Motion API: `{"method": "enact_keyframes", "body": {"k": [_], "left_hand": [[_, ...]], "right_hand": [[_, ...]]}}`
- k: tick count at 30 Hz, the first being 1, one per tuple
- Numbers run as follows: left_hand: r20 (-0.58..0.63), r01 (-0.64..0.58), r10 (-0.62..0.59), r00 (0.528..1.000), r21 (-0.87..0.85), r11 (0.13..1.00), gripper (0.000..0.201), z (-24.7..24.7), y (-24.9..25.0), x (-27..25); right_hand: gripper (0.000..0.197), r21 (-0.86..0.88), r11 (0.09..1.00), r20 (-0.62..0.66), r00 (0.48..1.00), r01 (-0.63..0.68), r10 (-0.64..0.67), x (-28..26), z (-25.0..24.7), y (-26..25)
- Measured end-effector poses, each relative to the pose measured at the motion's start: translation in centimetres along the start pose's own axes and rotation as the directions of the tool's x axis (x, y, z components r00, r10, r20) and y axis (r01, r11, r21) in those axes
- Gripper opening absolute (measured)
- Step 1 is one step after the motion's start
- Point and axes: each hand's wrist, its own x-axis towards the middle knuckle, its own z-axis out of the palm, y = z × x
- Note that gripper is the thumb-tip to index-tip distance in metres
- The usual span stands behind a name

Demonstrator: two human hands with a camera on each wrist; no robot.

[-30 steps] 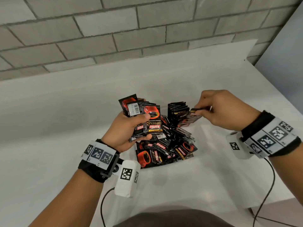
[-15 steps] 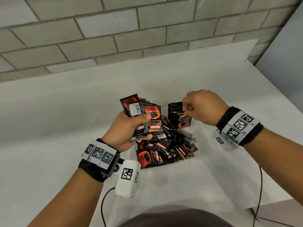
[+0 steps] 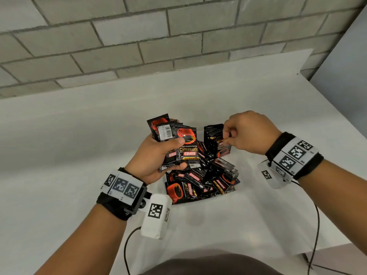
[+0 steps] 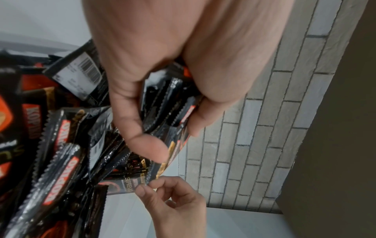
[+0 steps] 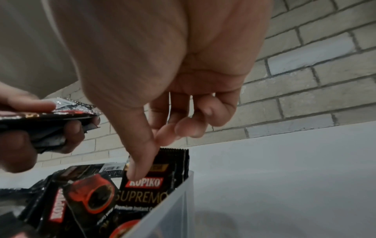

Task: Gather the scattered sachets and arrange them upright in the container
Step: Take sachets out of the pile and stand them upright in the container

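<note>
A bare, utilitarian room, more a test or recording station than a home or shop. The wall [image 3: 139, 42] behind the hands is unpainted grey block with plain mortar lines, undecorated. The white table [image 3: 59, 135] under them is smooth and carries no furnishings. Both forearms wear black wrist straps [image 3: 111, 207] with printed square marker tags [image 3: 121, 185], white camera housings [image 3: 156, 217] and thin black cables [image 3: 127, 249] trailing toward the body. A flat grey panel [image 3: 345, 72] stands to the right of the right hand.
</note>
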Motion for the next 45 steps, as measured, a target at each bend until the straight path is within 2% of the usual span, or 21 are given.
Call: {"method": "enact_keyframes", "body": {"k": [3, 5, 8, 10, 11, 14, 15, 18, 19, 23, 27, 29, 32, 34, 36, 41, 43, 45], "left_hand": [[0.003, 0.015, -0.015, 1.0, -0.002, 1.0, 0.037, 0.3, -0.1, 0.2], [0.008, 0.024, -0.024, 1.0, 0.003, 1.0, 0.039, 0.5, -0.3, 0.3], [0.046, 0.033, -0.034, 0.998, 0.008, 0.999, 0.036, 1.1, -0.4, 0.4], [0.084, 0.035, -0.035, 0.996, 0.005, 0.999, 0.039, 1.6, -0.5, 0.4], [0.097, 0.032, -0.032, 0.995, -0.001, 0.999, 0.043, 1.8, -0.6, 0.5], [0.118, 0.029, -0.027, 0.993, -0.019, 0.999, 0.048, 2.3, -0.7, 0.6], [0.124, 0.032, -0.029, 0.992, -0.02, 0.999, 0.048, 2.4, -0.7, 0.6], [0.143, 0.043, -0.04, 0.989, -0.02, 0.999, 0.043, 2.4, -0.8, 0.4], [0.148, 0.044, -0.041, 0.988, -0.018, 0.999, 0.042, 2.3, -0.8, 0.4], [0.133, 0.044, -0.044, 0.99, 0.004, 0.999, 0.04, 1.9, -1.0, 0.6], [0.114, 0.053, -0.057, 0.992, 0.033, 0.998, 0.038, 1.7, -1.0, 0.9], [0.112, 0.044, -0.051, 0.992, 0.068, 0.997, 0.038, 1.7, -0.9, 1.1], [0.104, 0.018, -0.028, 0.994, 0.096, 0.995, 0.04, 1.8, -0.7, 1.3], [0.076, 0.012, -0.019, 0.997, 0.093, 0.996, 0.047, 1.7, -0.6, 1.3], [0.055, 0.009, -0.014, 0.998, 0.087, 0.996, 0.053, 1.5, -0.5, 1.3], [0.05, 0.021, -0.024, 0.998, 0.072, 0.997, 0.053, 1.0, -0.6, 1.2], [0.054, 0.022, -0.025, 0.998, 0.071, 0.997, 0.052, 0.9, -0.6, 1.2], [0.057, 0.021, -0.025, 0.998, 0.067, 0.998, 0.05, 0.8, -0.6, 1.1]], "right_hand": [[0.012, 0.069, 0.998, -0.009, 1.0, -0.011, 0.011, -0.5, -0.1, 0.1], [0.013, 0.186, 0.982, -0.011, 1.0, -0.018, 0.021, -0.9, -0.5, -0.2], [0.02, 0.445, 0.895, -0.055, 0.998, 0.004, 0.023, -1.8, -1.6, -1.8], [0.029, 0.584, 0.812, -0.038, 0.999, 0.013, 0.012, -2.3, -2.3, -3.4], [0.031, 0.612, 0.791, -0.012, 1.0, 0.009, -0.002, -2.6, -2.5, -4.1], [0.035, 0.574, 0.818, 0.06, 0.998, -0.028, -0.008, -2.6, -1.9, -4.7], [0.04, 0.596, 0.801, 0.079, 0.997, -0.049, 0.001, -2.6, -1.6, -4.5], [0.048, 0.745, 0.661, 0.119, 0.993, -0.087, -0.003, -2.5, -1.1, -4.0], [0.047, 0.762, 0.641, 0.111, 0.994, -0.087, 0.002, -2.6, -1.1, -3.9], [0.039, 0.736, 0.673, 0.054, 0.998, -0.068, 0.041, -2.8, -1.2, -3.3], [0.047, 0.768, 0.638, 0.086, 0.996, -0.057, -0.014, -3.1, -1.3, -2.6], [0.049, 0.769, 0.637, 0.054, 0.998, -0.06, 0.029, -3.0, -1.2, -2.3], [0.032, 0.722, 0.685, -0.012, 0.989, -0.093, 0.147, -2.8, -1.2, -1.2], [0.019, 0.692, 0.716, -0.044, 0.984, -0.093, 0.17, -2.9, -1.5, -0.6], [0.014, 0.68, 0.729, -0.081, 0.981, -0.075, 0.177, -3.0, -1.9, -0.3], [0.029, 0.727, 0.678, 0.013, 0.989, -0.112, 0.149, -3.1, -2.5, 0.4], [0.029, 0.693, 0.713, 0.02, 0.992, -0.106, 0.127, -2.9, -2.6, 0.6], [0.025, 0.578, 0.812, 0.018, 0.997, -0.077, 0.081, -2.6, -2.6, 0.7]]}}
